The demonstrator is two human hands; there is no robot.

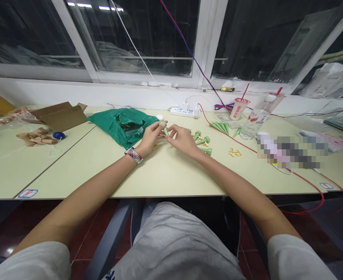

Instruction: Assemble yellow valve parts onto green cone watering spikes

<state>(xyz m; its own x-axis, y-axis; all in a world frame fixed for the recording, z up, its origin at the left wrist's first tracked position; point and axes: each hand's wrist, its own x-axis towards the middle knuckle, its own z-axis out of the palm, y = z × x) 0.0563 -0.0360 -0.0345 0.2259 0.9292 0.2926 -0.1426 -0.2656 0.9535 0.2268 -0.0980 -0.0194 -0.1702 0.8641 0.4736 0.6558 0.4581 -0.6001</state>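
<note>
Well back from the front edge of the counter [171,177], with bare room spreading between, the left hand [150,139] is gripping a green cone [164,128] while the right hand [183,140] is curling narrowly at its lower tip, any grasp there unclear.

Brown cardboard box [60,118] near a blue ball [58,135], white power strip [184,112], clear bottle [254,120] near a red-strawed cup [238,109]

Small workroom, apparently for light handwork: a long tabletop [171,181] is running beneath windows [153,42], while loose green cones [225,128], a power strip [183,112] and edge stickers [28,193] are occupying it.
</note>
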